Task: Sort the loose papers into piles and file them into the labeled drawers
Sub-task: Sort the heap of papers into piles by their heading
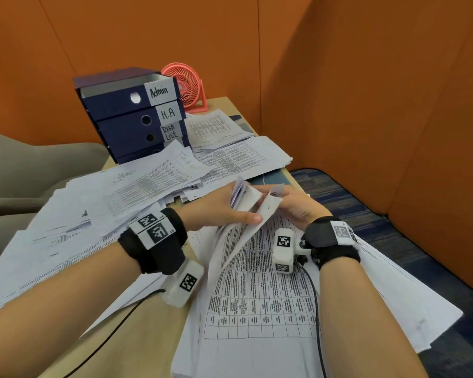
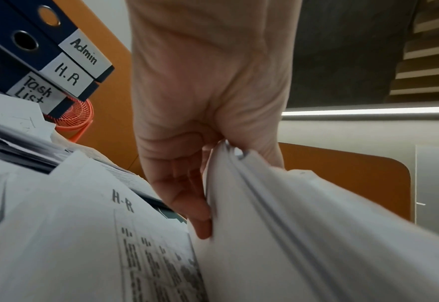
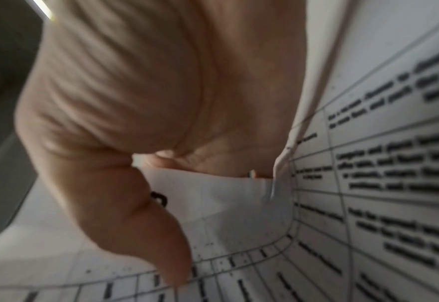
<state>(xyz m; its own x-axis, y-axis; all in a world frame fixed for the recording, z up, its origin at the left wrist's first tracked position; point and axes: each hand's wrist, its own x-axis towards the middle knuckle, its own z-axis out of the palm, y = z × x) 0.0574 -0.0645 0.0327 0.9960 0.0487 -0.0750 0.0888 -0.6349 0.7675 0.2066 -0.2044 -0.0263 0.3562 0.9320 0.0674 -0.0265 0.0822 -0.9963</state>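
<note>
A dark blue drawer unit (image 1: pixel 131 115) stands at the back of the desk, labelled Admin, H.R and Task List; its Admin drawer sits slightly pulled out. Loose printed papers (image 1: pixel 137 186) cover the desk. In front of me lies a stack topped by a table sheet (image 1: pixel 257 290). My left hand (image 1: pixel 241 207) grips several lifted sheets (image 2: pixel 304 224) at the stack's far edge, fingers curled round them. My right hand (image 1: pixel 287 203) pinches the same far edge, thumb (image 3: pixel 169 255) on the printed sheet (image 3: pixel 394 183). In the left wrist view a sheet marked H.R (image 2: pixel 122 201) lies beneath.
A pink desk fan (image 1: pixel 187 85) stands behind the drawers. More paper piles (image 1: pixel 230 154) lie at the back right, some overhanging the desk edge. Orange partition walls (image 1: pixel 366 105) close the back and right. A grey chair (image 1: pixel 25 170) is at the left. Black cables trail from both wrists.
</note>
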